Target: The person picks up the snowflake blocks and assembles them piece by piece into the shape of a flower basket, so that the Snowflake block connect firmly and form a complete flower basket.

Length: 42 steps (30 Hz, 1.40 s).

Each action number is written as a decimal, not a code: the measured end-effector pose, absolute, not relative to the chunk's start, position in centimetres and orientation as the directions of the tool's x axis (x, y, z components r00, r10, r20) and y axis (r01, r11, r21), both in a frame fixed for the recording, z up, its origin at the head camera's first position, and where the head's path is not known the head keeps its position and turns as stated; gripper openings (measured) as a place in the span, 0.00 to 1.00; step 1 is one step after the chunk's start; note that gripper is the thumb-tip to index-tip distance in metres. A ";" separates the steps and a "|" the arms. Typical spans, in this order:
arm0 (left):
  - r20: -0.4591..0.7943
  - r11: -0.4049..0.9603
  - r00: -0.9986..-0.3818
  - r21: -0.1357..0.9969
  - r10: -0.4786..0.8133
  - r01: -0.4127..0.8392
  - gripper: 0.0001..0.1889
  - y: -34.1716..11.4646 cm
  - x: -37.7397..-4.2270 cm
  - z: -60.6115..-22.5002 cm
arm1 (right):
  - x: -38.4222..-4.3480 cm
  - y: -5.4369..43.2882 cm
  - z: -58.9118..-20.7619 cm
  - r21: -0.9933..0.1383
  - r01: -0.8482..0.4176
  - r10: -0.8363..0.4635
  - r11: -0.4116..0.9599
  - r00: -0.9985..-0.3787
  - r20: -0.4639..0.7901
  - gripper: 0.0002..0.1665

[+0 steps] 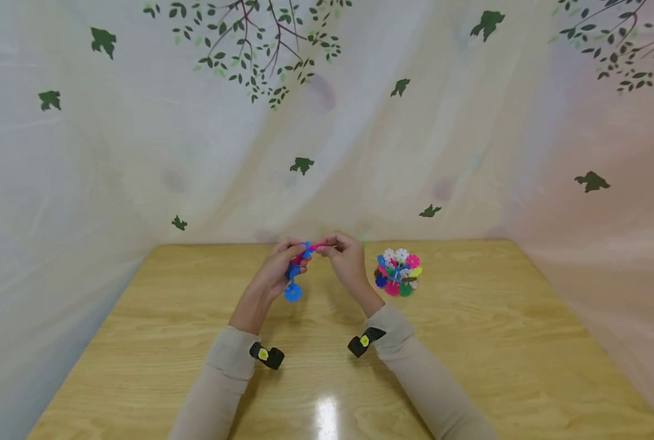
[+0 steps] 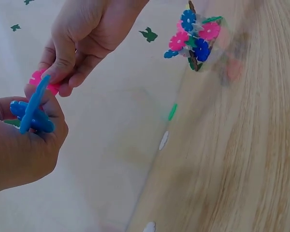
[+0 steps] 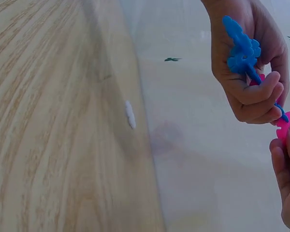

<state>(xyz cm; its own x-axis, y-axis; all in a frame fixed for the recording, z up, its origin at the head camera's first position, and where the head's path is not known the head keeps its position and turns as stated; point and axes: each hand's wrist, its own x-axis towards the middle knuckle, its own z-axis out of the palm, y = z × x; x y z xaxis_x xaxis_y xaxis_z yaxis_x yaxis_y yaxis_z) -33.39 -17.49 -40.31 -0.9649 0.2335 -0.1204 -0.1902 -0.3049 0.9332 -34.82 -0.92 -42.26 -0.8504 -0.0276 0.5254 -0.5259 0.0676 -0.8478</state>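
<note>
My left hand [image 1: 274, 269] grips a short chain of blue and pink plastic snowflake discs, curling its fingers round the middle of it. A blue snowflake disc [image 1: 292, 292] hangs from the chain's lower end, below the palm. My right hand [image 1: 349, 260] pinches a pink snowflake disc [image 3: 287, 126] between thumb and fingers. In the right wrist view this pink disc meets the edge of a blue one at the left fingertips. Other blue discs [image 3: 244, 57] stick out behind the left fingers. Part of the chain is hidden inside the left hand.
A cluster of many-coloured snowflake discs [image 1: 398, 272] sits on the wooden table [image 1: 470, 342], right of my right hand. Near the table's far edge lie a green disc [image 2: 172, 112] and a white disc [image 2: 164, 140]. A patterned curtain [image 1: 239, 183] hangs behind the table.
</note>
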 end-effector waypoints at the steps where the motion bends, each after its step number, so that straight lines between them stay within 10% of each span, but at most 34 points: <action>1: -0.114 -0.308 -0.966 0.933 0.232 -0.184 0.04 -17.5 -33.4 -40.2 | -34.8 -0.9 -42.1 -0.848 -0.526 -0.033 0.065 -0.850 0.525 0.04; 12: -0.168 -0.471 -0.976 0.856 0.137 -0.213 0.10 -19.9 -33.5 -38.7 | -36.6 -0.3 -41.3 -0.849 -0.432 -0.363 0.305 -0.877 0.315 0.15; 19: -0.168 -0.495 -0.983 0.849 0.078 -0.184 0.08 -20.8 -33.7 -38.4 | -38.2 -2.9 -43.8 -0.745 -0.462 -0.666 0.480 -0.745 0.033 0.20; 29: -0.129 -0.441 -0.986 0.882 0.110 -0.164 0.05 -20.5 -33.8 -38.7 | -39.0 -5.4 -44.2 -0.607 -0.645 -0.819 0.464 -0.574 -0.017 0.05; 42: -0.144 -0.413 -0.983 0.893 0.111 -0.178 0.02 -20.6 -33.3 -39.4 | -37.8 -3.4 -44.8 -0.639 -0.489 -0.731 0.594 -0.659 -0.175 0.15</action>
